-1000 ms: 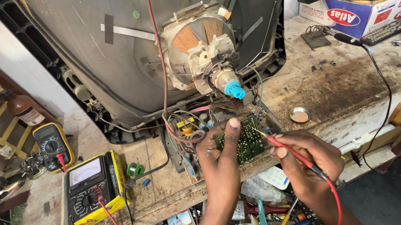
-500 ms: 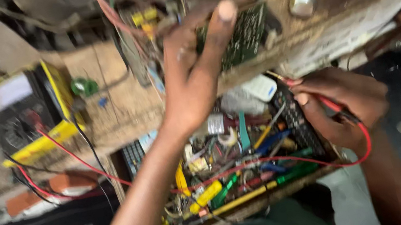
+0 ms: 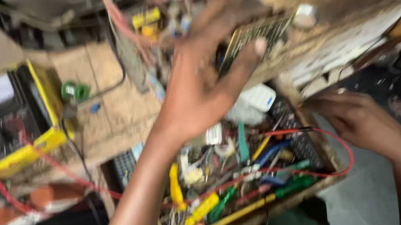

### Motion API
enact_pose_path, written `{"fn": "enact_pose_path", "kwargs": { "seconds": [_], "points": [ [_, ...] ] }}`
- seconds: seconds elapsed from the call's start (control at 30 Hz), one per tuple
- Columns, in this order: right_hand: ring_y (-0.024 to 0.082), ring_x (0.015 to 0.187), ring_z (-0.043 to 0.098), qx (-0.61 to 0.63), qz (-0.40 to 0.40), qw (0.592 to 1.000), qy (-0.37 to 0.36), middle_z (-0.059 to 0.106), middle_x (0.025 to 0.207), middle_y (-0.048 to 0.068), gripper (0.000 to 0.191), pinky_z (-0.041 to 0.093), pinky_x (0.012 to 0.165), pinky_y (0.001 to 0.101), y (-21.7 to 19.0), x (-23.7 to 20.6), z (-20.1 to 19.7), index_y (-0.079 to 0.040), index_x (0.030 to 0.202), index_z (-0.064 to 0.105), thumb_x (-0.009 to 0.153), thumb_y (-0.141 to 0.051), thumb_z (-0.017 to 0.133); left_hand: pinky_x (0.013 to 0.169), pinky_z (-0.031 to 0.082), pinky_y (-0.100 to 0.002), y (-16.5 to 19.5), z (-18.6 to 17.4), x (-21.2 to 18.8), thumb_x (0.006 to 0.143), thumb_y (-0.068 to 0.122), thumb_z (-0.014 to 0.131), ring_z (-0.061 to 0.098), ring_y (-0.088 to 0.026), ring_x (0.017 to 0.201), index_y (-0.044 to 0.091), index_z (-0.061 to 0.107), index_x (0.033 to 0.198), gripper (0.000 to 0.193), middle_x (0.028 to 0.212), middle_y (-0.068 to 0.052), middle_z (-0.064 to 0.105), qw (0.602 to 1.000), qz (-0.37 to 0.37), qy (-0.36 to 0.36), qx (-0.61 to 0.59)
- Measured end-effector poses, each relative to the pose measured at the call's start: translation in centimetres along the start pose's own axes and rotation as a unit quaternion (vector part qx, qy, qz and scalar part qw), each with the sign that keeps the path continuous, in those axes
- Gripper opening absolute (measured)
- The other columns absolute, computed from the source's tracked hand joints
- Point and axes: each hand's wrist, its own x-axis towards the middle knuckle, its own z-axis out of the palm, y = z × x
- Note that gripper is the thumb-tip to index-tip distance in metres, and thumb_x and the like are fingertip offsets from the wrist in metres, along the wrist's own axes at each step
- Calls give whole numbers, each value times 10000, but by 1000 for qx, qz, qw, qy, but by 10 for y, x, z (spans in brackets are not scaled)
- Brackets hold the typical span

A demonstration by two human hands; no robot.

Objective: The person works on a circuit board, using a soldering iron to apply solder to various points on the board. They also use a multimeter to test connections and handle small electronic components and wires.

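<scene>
Circuit board (image 3: pixel 253 38), green and crowded with parts, lies on the worn wooden bench (image 3: pixel 118 110) at about one o'clock in the head view; the left hand (image 3: pixel 201 82) is spread over it, fingers splayed and pressing on its edge — steadying rather than closing round it. The right hand (image 3: pixel 359 121) sits low at four o'clock beside the open drawer (image 3: pixel 300 190) of mixed tools; a red test lead (image 3: pixel 336 144) loops from under it, but blur hides whether the fingers are pinched on the probe, so that grip cannot be told. At nine o'clock stands the yellow multimeter (image 3: pixel 1 124), its own red wire trailing toward six. The step in hand looks like probing the board; the next move would seem to call for bringing the probe tip up to a chosen point while the left hand holds the board flat — and a glance across to the meter's face.
</scene>
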Motion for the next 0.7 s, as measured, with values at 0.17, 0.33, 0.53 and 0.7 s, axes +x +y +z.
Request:
{"fn": "enact_pose_path", "kwargs": {
  "seconds": [0.17,0.33,0.53,0.7],
  "points": [
    [219,934,731,20,45,970,238,759,1071,124,176,568,843,285,41,9,-46,-32,1156,743,1022,70,689,1180,477,-360,-3,8,7,1086,89,610,652,-237,1280,44,635,1328,248,1303,-114,670,999,-33,11,-30],
    [186,956,701,164,120,912,357,733,1080,103,138,548,847,266,23,27,-58,-1,1202,716,1064,-8,712,1138,484,-363,-19,25,6,1109,114,612,651,-251,1248,29,632,1315,224,1268,-135,678,998,-10,46,-33],
    [214,1009,718,24,-184,966,179,715,1143,55,275,555,827,333,-135,51,-15,-76,1223,695,950,-99,723,1144,480,-323,-52,45,7,1174,241,578,614,-188,1247,105,561,1364,234,1305,-60,630,995,24,85,-36],
    [254,1005,734,90,-307,947,30,692,1226,98,386,579,775,375,-234,122,-9,-56,1240,671,855,-59,712,1125,484,-325,-68,54,7,1165,251,573,619,-196,1225,130,578,1377,245,1273,-46,626,994,26,85,-63]
  ]
}}
